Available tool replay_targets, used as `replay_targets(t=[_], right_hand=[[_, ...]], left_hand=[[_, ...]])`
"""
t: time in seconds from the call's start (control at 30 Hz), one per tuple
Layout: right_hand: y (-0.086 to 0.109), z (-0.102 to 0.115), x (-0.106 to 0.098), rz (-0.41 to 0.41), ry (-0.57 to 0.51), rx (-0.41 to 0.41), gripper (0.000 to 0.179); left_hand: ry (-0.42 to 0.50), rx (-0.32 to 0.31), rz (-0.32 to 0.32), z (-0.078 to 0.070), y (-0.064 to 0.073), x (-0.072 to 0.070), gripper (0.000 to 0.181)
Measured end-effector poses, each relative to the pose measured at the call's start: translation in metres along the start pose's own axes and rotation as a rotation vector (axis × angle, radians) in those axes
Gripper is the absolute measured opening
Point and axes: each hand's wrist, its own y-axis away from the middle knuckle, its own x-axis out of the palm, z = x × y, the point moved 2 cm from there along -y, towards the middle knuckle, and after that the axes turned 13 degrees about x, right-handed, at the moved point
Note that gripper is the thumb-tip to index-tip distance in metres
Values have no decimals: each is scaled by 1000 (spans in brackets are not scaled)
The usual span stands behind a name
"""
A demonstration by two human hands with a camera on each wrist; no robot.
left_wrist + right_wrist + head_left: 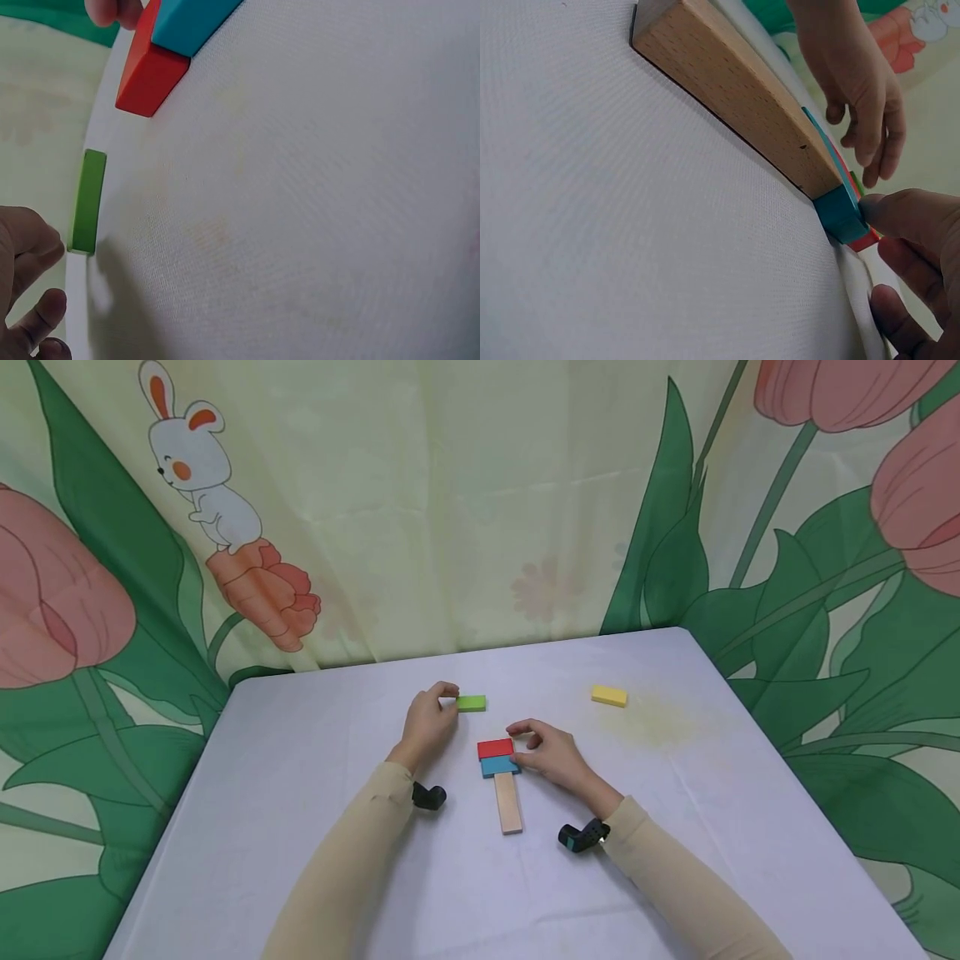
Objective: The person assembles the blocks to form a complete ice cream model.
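Note:
A green block (472,703) lies toward the back of the table. My left hand (432,720) is at its left end, with fingertips beside that end in the left wrist view and the thumb apart from it. Nearer, a red block (495,748) and a blue block (499,766) lie side by side and touch. Below the blue one, a plain wooden block (508,803) meets it end-on, pointing toward me. My right hand (553,755) is at the right ends of the coloured pair. Its thumb (900,213) touches the blue block, while the other fingers are loosely bent.
A yellow block (609,696) lies at the back right, beside a faint yellowish stain on the white tablecloth (712,827). Behind the table hangs a curtain (450,527) printed with tulips and a rabbit. Each wrist carries a small black camera (583,836).

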Motion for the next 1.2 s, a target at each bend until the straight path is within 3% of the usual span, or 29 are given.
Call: replay_targets(t=[0.43,0.77,1.2], right_hand=[[-2,0,-1,11,18,-27,38],[-1,-1,1,9,32,-11,38],[1,0,0,5,39,9,39]], left_hand=[[-50,-45,19,-3,-3,0,31],[-3,-46,-2,-3,1,7,22],[21,-48,34,-8,5,16,23]])
